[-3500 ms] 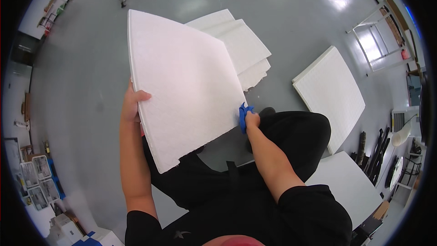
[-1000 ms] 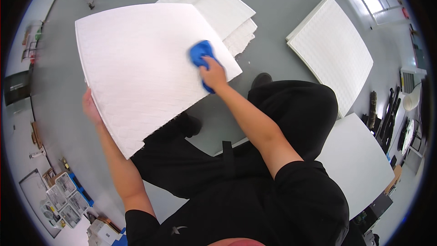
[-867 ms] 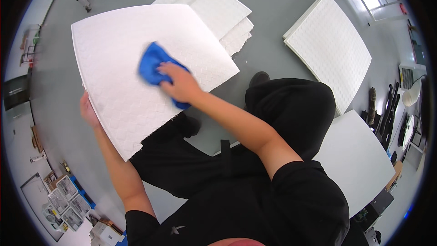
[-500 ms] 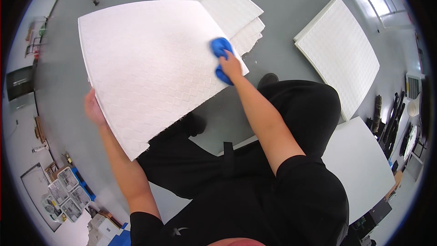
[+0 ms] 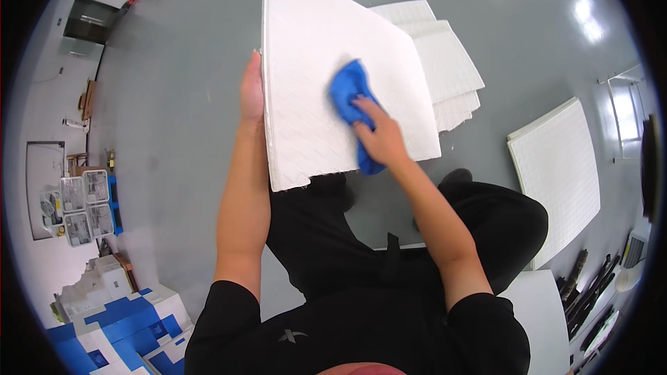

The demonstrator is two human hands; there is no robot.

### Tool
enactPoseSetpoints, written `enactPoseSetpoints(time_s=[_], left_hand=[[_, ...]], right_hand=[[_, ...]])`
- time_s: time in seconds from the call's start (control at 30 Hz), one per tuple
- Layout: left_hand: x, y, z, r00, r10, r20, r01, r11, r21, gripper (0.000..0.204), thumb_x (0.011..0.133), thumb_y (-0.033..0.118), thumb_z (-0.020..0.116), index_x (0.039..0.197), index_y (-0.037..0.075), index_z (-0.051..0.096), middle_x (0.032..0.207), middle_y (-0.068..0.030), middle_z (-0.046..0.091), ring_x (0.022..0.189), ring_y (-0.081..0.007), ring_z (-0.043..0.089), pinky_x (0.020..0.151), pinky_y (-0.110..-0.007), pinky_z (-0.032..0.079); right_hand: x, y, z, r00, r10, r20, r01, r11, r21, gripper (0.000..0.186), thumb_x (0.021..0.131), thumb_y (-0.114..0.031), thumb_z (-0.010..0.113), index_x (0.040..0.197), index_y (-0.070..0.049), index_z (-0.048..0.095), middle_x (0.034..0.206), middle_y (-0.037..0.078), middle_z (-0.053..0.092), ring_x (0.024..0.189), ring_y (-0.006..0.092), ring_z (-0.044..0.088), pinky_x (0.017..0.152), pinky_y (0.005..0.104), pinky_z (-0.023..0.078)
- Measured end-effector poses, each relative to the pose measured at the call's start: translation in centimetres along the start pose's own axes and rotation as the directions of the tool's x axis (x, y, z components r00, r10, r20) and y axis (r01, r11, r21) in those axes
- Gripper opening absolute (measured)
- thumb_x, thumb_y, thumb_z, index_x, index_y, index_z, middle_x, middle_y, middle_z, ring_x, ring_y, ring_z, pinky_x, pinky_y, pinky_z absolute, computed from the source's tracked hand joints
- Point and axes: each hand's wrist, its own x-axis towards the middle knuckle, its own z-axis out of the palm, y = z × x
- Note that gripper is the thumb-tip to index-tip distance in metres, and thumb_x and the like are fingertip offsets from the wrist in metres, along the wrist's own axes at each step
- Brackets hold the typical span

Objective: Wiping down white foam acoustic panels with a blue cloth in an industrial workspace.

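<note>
A large white quilted panel [image 5: 319,42] with a ragged near edge is tilted up in front of me, over my legs. My left hand [image 5: 252,90] holds it by its left edge, the fingers partly hidden behind the panel. A crumpled blue cloth [image 5: 349,87] lies against the panel's face, with my right hand [image 5: 381,133] closed on it and pressing near the lower middle. The cloth's lower end hangs past the ragged edge.
Beyond the panel, more white panels [image 5: 448,62] lie overlapping on the grey floor [image 5: 180,132]. Another stack of white panels [image 5: 559,180] is to the right. Blue-and-white boxes [image 5: 132,326] and clear bins [image 5: 87,201] stand at the left. A white board [image 5: 538,312] is beside me.
My right hand has moved the cloth from the panel's right edge leftward to its lower middle. The panel now stands steeper, and the head view has turned left.
</note>
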Motion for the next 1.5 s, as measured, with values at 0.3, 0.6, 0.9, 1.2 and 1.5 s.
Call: enactPoseSetpoints(time_s=[0.3, 0.6, 0.9, 1.2, 1.5], left_hand=[[1.5, -0.4, -4.5, 0.827, -0.018, 0.562, 0.301, 0.858, -0.416, 0.070, 0.091, 0.059, 0.038, 0.135, 0.004, 0.040, 0.125, -0.0173, 0.053, 0.113, -0.0289, 0.053, 0.096, -0.041, 0.043], [-0.6, -0.2, 1.2, 0.998, -0.063, -0.028, 0.061, 0.996, -0.059, 0.084, 0.090, 0.066, 0.031, 0.142, 0.000, 0.028, 0.139, -0.0167, 0.041, 0.123, -0.0300, 0.043, 0.106, -0.038, 0.029], [0.4, -0.1, -2.3, 0.991, -0.131, -0.011, 0.129, 0.987, -0.099, 0.078, 0.092, 0.061, 0.032, 0.137, -0.003, 0.034, 0.134, -0.0183, 0.046, 0.122, -0.0295, 0.045, 0.104, -0.040, 0.034], [-0.3, -0.3, -0.7, 0.988, -0.112, -0.107, 0.113, 0.994, 0.004, 0.080, 0.092, 0.061, 0.034, 0.137, -0.005, 0.032, 0.135, -0.0190, 0.043, 0.122, -0.0293, 0.044, 0.103, -0.039, 0.034], [-0.9, 0.1, 0.5, 0.981, -0.128, -0.145, 0.126, 0.992, -0.021, 0.077, 0.093, 0.057, 0.033, 0.137, -0.005, 0.032, 0.135, -0.0188, 0.044, 0.121, -0.0288, 0.045, 0.103, -0.038, 0.034]], right_hand=[[0.5, -10.6, 2.9, 0.940, -0.324, 0.109, 0.325, 0.946, 0.005, 0.044, 0.078, -0.015, 0.062, 0.121, -0.010, 0.057, 0.132, 0.012, 0.051, 0.127, 0.0309, 0.042, 0.104, 0.0390, 0.036], [-1.6, 7.3, -1.5, 0.905, 0.400, -0.145, -0.418, 0.900, -0.123, 0.044, 0.085, -0.024, 0.053, 0.125, -0.005, 0.053, 0.129, 0.018, 0.052, 0.119, 0.0336, 0.050, 0.100, 0.0377, 0.038], [3.8, -5.6, 2.9, 0.975, -0.221, 0.011, 0.220, 0.974, 0.056, 0.044, 0.079, -0.013, 0.061, 0.123, -0.009, 0.055, 0.131, 0.013, 0.051, 0.126, 0.0310, 0.044, 0.104, 0.0375, 0.036], [2.3, 13.8, -2.4, 0.880, 0.394, -0.264, -0.432, 0.896, -0.104, 0.045, 0.083, -0.028, 0.051, 0.123, -0.007, 0.055, 0.120, 0.019, 0.058, 0.112, 0.0353, 0.054, 0.096, 0.0393, 0.041], [-1.1, 19.9, -5.5, 0.643, 0.642, -0.419, -0.503, 0.765, 0.402, 0.038, 0.087, -0.023, 0.053, 0.117, 0.000, 0.057, 0.106, 0.016, 0.064, 0.099, 0.0303, 0.060, 0.087, 0.0369, 0.046]])
